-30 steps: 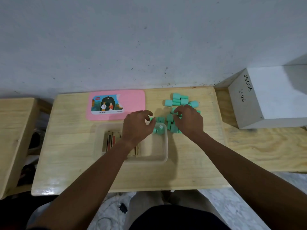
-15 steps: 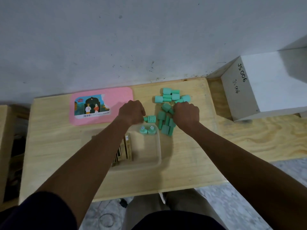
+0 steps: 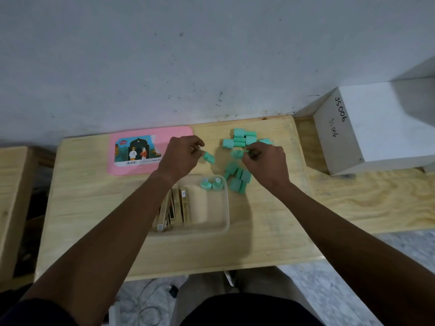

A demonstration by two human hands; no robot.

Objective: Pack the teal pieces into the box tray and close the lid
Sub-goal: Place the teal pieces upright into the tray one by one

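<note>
Most of the view is a wooden table (image 3: 94, 208). At its far right stands a white box (image 3: 376, 128). At the far left a pink lid (image 3: 150, 149) lies flat. Just near of the lid sits the clear tray (image 3: 219, 229), with gold packs (image 3: 179, 208) in its left half and two teal pieces (image 3: 211, 184) in its far right corner. The left hand (image 3: 180, 156) pinches one piece (image 3: 208, 157) just right of the lid. The right hand (image 3: 266, 161) pinches a second piece (image 3: 236, 154). Loose pieces lie right of the tray in a far group (image 3: 240, 137) and a near group (image 3: 237, 177).

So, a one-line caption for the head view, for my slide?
Left hand and right hand each pinch a teal piece; two pieces sit in the tray, lid aside.
</note>
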